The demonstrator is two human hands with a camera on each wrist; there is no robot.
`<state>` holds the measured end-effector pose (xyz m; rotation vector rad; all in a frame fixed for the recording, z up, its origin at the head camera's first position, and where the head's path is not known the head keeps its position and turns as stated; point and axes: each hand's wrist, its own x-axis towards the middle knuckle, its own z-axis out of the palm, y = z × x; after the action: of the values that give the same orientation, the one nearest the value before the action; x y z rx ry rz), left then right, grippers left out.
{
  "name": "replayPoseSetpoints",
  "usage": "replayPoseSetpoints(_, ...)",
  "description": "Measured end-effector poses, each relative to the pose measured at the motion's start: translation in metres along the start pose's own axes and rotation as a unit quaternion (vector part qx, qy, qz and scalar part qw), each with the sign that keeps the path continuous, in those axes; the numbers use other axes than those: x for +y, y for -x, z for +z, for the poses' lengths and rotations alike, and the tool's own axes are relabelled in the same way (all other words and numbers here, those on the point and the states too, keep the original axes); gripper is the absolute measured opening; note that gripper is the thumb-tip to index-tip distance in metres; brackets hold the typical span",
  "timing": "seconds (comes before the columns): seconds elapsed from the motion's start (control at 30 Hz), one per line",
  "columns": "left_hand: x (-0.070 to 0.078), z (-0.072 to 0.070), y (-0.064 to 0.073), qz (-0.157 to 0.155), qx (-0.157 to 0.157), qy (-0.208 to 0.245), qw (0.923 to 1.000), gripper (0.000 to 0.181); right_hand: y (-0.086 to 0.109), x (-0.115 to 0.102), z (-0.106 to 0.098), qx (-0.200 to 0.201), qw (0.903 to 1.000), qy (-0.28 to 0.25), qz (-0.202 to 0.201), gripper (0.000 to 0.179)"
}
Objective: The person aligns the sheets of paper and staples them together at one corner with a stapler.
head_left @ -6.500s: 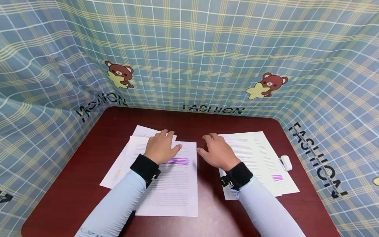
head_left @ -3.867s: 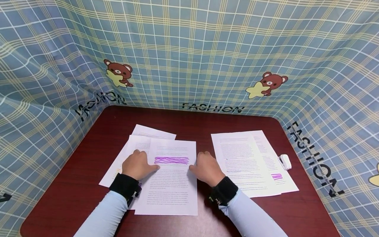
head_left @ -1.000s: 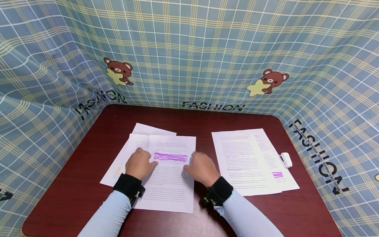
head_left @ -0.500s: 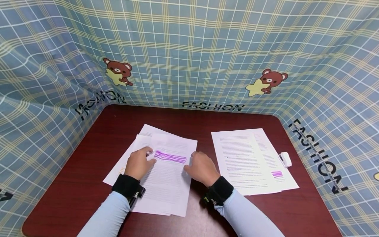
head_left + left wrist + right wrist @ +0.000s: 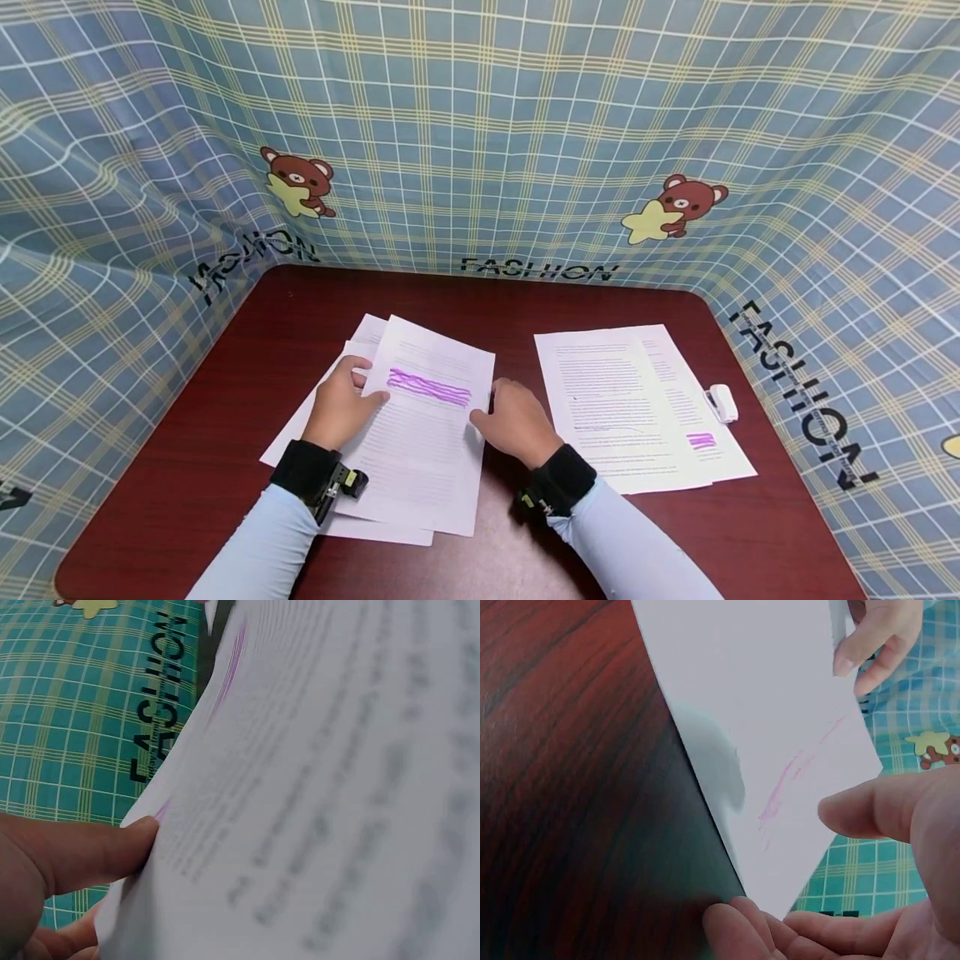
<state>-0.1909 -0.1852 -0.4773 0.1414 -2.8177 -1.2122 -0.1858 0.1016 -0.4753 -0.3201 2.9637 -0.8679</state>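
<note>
Two groups of white printed paper are lying on the dark red wood-grain table [image 5: 225,417]: a fanned pile in the middle-left and a second pile [image 5: 637,408] well apart to the right, with one small white stapler [image 5: 723,402] sitting just beside the second pile's right edge. Two hands are working the left pile. The top sheet [image 5: 423,433], a thin rectangular page carrying purple highlighter strokes, is lifting off the sheets beneath it, its long axis running away from the person and leaning slightly to the right at the far end. The left hand [image 5: 341,408] is pinching its left edge, thumb on top. The right hand [image 5: 513,421] is holding the right edge between thumb and curled fingers. One soft blue-and-yellow checked cloth [image 5: 480,125], printed with two bears, is standing around the table.
</note>
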Motion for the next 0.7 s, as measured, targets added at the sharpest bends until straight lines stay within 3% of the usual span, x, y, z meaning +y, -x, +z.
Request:
replayPoseSetpoints(0.2, 0.002, -0.005, -0.001, -0.018, -0.001, 0.043, 0.9989, 0.058, -0.002, 0.004, -0.003, -0.007, 0.9983, -0.046, 0.036, 0.043)
replayPoseSetpoints(0.33, 0.004, -0.007, -0.001, -0.024, -0.004, 0.072, 0.9971, 0.057, -0.002, 0.007, -0.004, -0.028, 0.9914, -0.102, 0.077, 0.048)
replayPoseSetpoints(0.4, 0.005, -0.008, -0.001, -0.027, -0.004, 0.089, 0.9956, 0.056, -0.002, 0.009, -0.005, -0.043, 0.9832, -0.151, 0.093, 0.049)
replayPoseSetpoints(0.6, 0.008, -0.007, 0.000, -0.038, -0.006, 0.133, 0.9904, 0.054, -0.002, 0.010, -0.005, -0.051, 0.9417, -0.306, 0.131, 0.044)
replayPoseSetpoints(0.7, 0.009, -0.007, 0.000, -0.042, -0.008, 0.143, 0.9888, 0.054, -0.002, 0.012, -0.006, -0.033, 0.9352, -0.327, 0.131, 0.041)
